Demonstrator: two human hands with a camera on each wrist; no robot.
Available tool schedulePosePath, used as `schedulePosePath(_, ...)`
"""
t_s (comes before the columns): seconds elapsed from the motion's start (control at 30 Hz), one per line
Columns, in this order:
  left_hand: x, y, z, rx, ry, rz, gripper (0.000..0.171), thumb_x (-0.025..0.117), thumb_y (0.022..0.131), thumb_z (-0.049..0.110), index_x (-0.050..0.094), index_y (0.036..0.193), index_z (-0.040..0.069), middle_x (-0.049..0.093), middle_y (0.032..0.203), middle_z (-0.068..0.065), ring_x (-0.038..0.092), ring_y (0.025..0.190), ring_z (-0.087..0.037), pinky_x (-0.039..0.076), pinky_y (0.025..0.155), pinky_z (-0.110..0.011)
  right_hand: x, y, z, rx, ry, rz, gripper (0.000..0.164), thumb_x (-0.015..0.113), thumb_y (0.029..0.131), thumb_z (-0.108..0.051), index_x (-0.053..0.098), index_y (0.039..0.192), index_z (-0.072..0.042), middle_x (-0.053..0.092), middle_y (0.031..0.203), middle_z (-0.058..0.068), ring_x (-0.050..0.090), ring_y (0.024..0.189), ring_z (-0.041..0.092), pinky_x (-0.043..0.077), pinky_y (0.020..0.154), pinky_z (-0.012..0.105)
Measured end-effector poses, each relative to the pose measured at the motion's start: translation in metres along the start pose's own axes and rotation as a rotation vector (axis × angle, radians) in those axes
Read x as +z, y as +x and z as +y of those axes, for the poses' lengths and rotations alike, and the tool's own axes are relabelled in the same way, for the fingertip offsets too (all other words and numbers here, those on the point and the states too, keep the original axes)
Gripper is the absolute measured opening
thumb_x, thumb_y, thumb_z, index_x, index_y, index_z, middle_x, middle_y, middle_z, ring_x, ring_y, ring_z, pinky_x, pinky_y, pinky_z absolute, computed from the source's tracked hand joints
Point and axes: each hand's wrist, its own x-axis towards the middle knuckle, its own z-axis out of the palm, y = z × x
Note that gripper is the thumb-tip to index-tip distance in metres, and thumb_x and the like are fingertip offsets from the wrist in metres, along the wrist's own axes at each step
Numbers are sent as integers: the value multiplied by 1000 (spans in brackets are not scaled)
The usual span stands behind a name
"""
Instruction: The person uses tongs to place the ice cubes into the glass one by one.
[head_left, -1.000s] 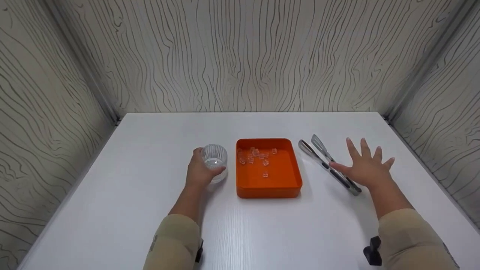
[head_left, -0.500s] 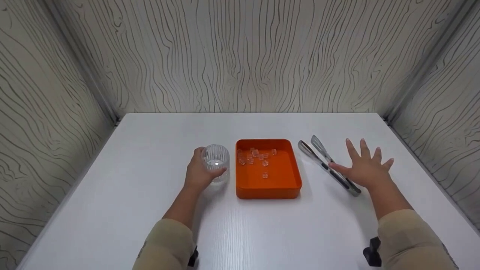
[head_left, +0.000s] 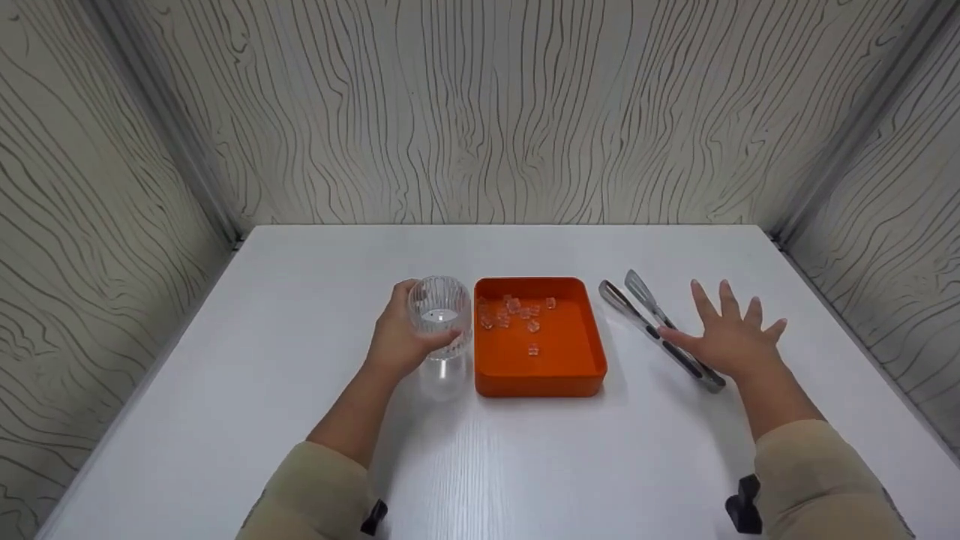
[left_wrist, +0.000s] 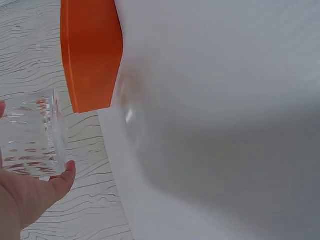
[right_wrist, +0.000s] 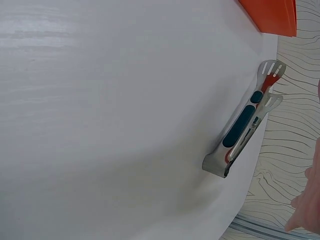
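My left hand [head_left: 401,337] grips a clear ribbed glass [head_left: 442,304], thumb across its near side. In the left wrist view the glass [left_wrist: 32,135] is raised off the table, beside the orange tray's wall. Several small clear cubes [head_left: 513,305] lie in the orange tray [head_left: 540,385], mostly toward its back left. My right hand [head_left: 731,341] is spread with straight fingers and holds nothing. Its thumb is nearest to the metal tongs [head_left: 686,361], which lie slantwise on the table with their tips apart. The right wrist view shows dark pads along the tongs [right_wrist: 240,125].
Everything stands on a white table [head_left: 315,262]. Wood-patterned panels [head_left: 480,112] enclose it at the back and both sides. The tray sits between the glass and the tongs.
My left hand has lifted the glass off the table and moved it slightly right, closer to the tray. The right hand, tongs and tray look nearly unchanged.
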Motion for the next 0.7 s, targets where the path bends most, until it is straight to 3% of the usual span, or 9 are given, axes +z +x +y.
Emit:
schedulePosePath(0.27,10,-22,21,58,-53,-99,90,87,58,30,34,130,30,48,127,4,48,113,-20,48,88,-41,1,0,-1,0,8,-3,105,33,73,-82,-7,146,-19,-11,145,30,-10,122,63,-14,82,78)
schedulePosePath(0.7,33,-52,43,186,-50,-267,88,86,57,32,35,129,34,50,123,6,49,110,-19,52,81,-38,4,0,-3,2,2,-7,104,32,74,-82,-6,146,-18,-9,145,30,-8,123,63,-13,83,78)
